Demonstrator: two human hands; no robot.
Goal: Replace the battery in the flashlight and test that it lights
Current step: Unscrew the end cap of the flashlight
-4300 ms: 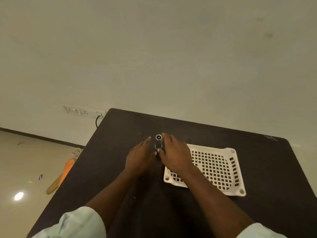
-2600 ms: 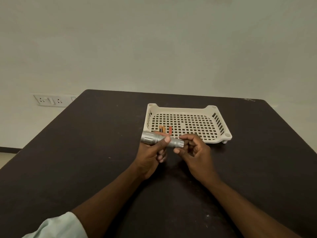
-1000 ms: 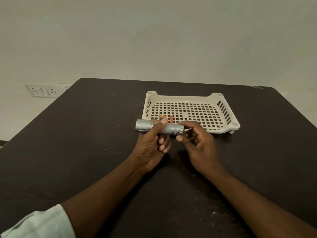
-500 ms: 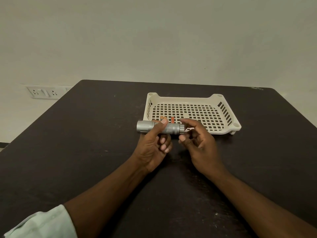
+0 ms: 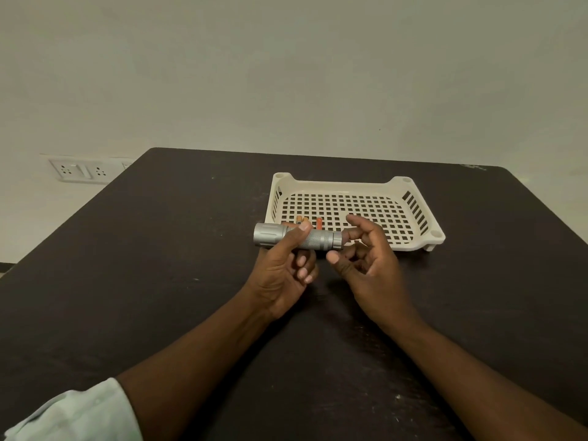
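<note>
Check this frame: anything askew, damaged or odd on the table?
Nothing stands out. The left hand holds the silver flashlight level, the right hand is by its tail end, and the batteries lie inside the white tray, which sits flat on the dark table. No spill or visible damage.

Dim, even indoor light with a greenish-grey cast. Soft shadows pool under both forearms on the dark counter [image 5: 159,281]. No glare. Focus is fairly sharp; the wide lens bows the wall [image 5: 286,74] and counter edges.
</note>
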